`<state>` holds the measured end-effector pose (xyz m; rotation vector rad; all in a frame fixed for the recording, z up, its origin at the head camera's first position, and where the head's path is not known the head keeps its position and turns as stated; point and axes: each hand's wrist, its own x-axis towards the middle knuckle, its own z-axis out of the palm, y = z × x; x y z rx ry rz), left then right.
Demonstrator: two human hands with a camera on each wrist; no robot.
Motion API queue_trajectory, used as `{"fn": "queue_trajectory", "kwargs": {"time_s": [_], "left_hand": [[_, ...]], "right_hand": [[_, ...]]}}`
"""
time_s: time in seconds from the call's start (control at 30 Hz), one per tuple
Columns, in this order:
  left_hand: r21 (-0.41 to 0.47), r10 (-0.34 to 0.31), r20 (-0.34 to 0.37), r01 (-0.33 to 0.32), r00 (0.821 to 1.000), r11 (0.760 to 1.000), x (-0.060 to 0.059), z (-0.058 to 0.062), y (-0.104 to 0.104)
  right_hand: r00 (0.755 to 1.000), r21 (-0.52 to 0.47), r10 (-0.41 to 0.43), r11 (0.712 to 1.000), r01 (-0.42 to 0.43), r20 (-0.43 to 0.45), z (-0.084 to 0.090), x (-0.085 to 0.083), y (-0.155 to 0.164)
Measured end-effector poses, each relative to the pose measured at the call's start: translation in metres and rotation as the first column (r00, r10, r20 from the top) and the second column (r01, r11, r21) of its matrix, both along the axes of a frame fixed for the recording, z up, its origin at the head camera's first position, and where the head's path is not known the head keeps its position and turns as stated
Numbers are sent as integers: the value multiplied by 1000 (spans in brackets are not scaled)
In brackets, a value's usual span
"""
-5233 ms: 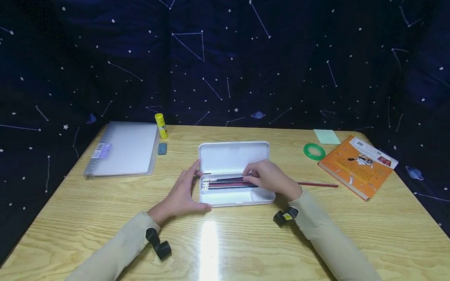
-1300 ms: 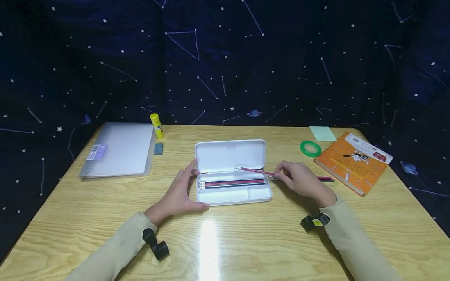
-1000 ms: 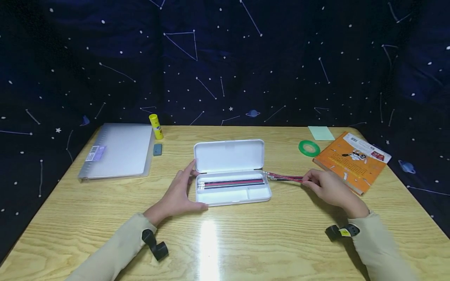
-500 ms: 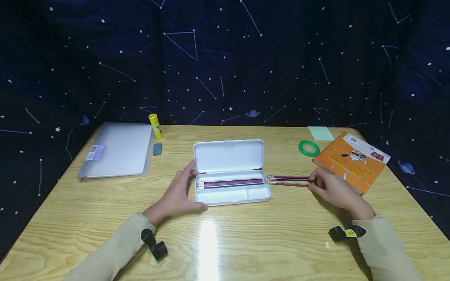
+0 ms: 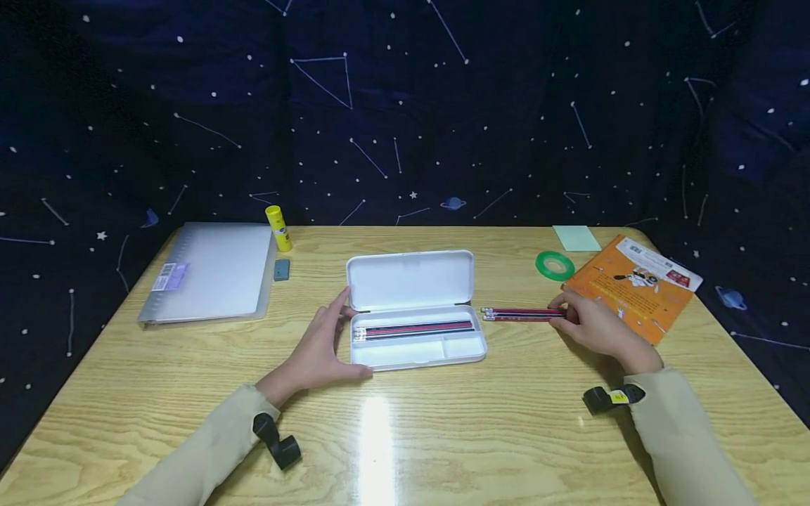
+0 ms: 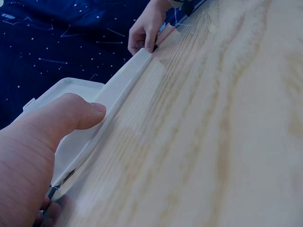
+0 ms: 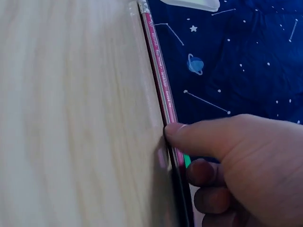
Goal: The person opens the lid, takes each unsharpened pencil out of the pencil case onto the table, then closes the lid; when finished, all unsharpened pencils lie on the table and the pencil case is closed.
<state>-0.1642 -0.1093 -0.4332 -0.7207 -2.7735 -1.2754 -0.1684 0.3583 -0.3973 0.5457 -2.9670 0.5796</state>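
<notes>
— Right hand pinches the pencils at their right end, yes? Thumb and fingers curl around them?

— Yes. In the right wrist view the thumb presses on the side of the bundle and the other fingers are curled under it. The pencils lie on the table, just beside the right end of the case, not touching it, as far as I can see.

— And their long axis?

— It goes left to right, almost in line with the pencils inside the case. The eraser ends point to the case; the hand is at the far end.

— The left hand?

— It rests on the left end of the case, fingers nearly straight, thumb on the front wall, holding it steady. So the loose pencils are well apart from it; the right hand is the nearer one.
</notes>
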Motion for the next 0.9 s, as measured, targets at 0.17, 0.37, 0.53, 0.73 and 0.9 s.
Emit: {"fn": "queue_trajectory", "kwargs": {"time_s": [0.17,0.37,0.53,0.73,0.9], "left_hand": [[-1,-1,-6,1,1000,1000,1,0,-1],[1,-7,-15,7,1000,1000,0,0,-2],[12,-12,-14,12,1000,1000,-1,0,-1],[10,-10,-7,10,1000,1000,0,-1,-1],[9,-10,-8,11,1000,1000,0,-1,-1]], "right_hand": [[1000,1,1,1000,-1,7,4,-3,-12],[999,-34,24,999,-23,28,7,-12,-44],[993,-128,118,985,-114,19,6,-18,-77],[975,-132,224,967,-220,15,7,-23,-115],[959,-114,280,955,-273,52,9,-28,-138]]}}
